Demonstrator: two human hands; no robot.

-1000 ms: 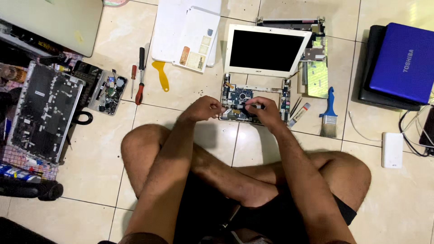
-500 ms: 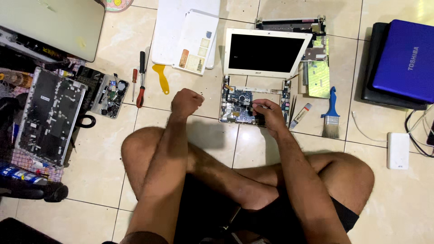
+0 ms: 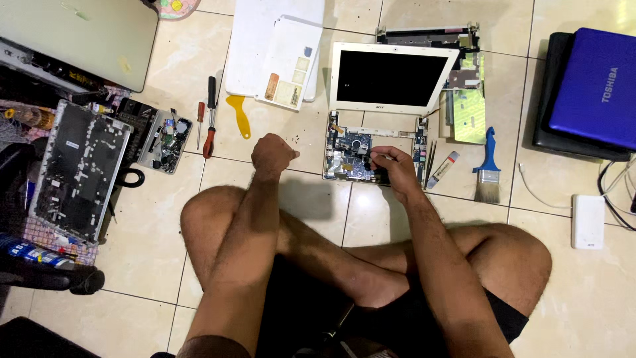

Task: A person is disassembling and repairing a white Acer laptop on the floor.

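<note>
We sit on the tile floor (image 3: 152, 265) with our legs crossed. In front of us is a small white laptop (image 3: 387, 76) with its cover off, so its open base (image 3: 351, 156) is like a tray. Inside it we see a blue board with little metal parts.

Our right hand (image 3: 395, 172) rests on the lower right part of that base. Its fingers are pinched close together over the board. We cannot tell if they hold anything, because it is too small to see.

Our left hand (image 3: 271, 154) is curled into a loose fist. It is over the floor, just left of the base and not touching it. We cannot tell if anything is inside.

Right of the laptop lie a blue brush (image 3: 488, 169) and a green board (image 3: 467, 113). To the left lie two screwdrivers (image 3: 210, 116), a yellow pry tool (image 3: 238, 114) and a white cover (image 3: 288, 63). Far left is another open laptop shell (image 3: 79, 169) full of parts.
</note>
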